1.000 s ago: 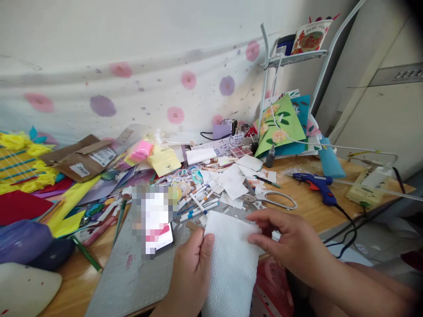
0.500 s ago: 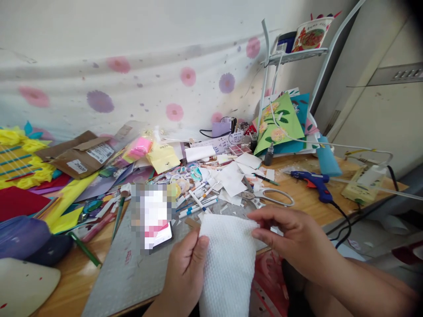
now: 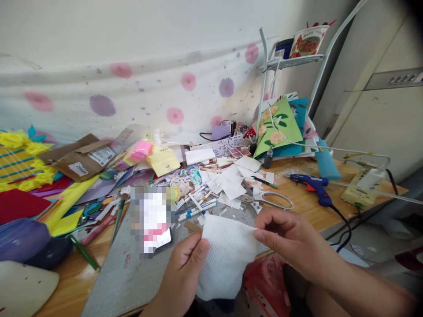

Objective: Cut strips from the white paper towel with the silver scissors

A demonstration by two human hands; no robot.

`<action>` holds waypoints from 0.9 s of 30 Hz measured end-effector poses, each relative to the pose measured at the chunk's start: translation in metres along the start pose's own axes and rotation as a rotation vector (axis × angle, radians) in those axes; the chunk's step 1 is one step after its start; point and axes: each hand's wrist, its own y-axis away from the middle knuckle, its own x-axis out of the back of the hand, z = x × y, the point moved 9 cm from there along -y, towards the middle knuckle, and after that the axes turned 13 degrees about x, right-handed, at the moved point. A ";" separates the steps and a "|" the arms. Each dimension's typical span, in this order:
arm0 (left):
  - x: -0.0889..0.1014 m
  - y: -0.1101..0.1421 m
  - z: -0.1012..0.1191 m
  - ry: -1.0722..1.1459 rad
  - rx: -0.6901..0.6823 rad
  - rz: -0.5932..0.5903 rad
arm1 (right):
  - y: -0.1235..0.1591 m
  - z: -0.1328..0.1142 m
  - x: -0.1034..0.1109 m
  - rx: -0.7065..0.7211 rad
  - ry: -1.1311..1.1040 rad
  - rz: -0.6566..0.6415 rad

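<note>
A white, dimpled paper towel (image 3: pixel 226 257) hangs over the front edge of the table, stretched between both hands. My left hand (image 3: pixel 185 268) is closed on its left edge, thumb lying on the near face. With thumb and fingertips, my right hand (image 3: pixel 284 237) pinches the upper right corner. Beyond the towel, the grey cutting mat (image 3: pixel 132 273) bears a phone (image 3: pixel 165 239), largely pixelated. Several white markers (image 3: pixel 198 210) and scissors (image 3: pixel 272 199) lie just past the hands.
Paper scraps (image 3: pixel 231 180) are heaped mid-table. A blue glue gun (image 3: pixel 312 187) with a cord lies to the right, near a power strip (image 3: pixel 361 187). Brushes (image 3: pixel 84 252), coloured paper and a cardboard box (image 3: pixel 79 158) crowd the left. A white rack (image 3: pixel 294 61) stands at the back right.
The towel's lower part has swung up and left, now ending in view with its right side folding. My right hand has moved slightly right and down, pulling the corner taut.
</note>
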 end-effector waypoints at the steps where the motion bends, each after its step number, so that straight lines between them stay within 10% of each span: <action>1: -0.006 -0.001 0.000 0.028 0.021 -0.046 | 0.001 0.001 -0.001 -0.003 -0.016 -0.004; 12: -0.029 -0.004 0.001 -0.054 0.153 -0.132 | -0.002 0.010 -0.017 -0.050 -0.160 -0.141; 21: -0.055 -0.006 -0.024 0.017 0.283 -0.380 | 0.000 0.000 -0.025 -0.026 0.207 -0.132; 27: -0.037 -0.008 -0.028 0.147 0.377 -0.279 | -0.029 0.029 0.041 0.042 0.454 -0.058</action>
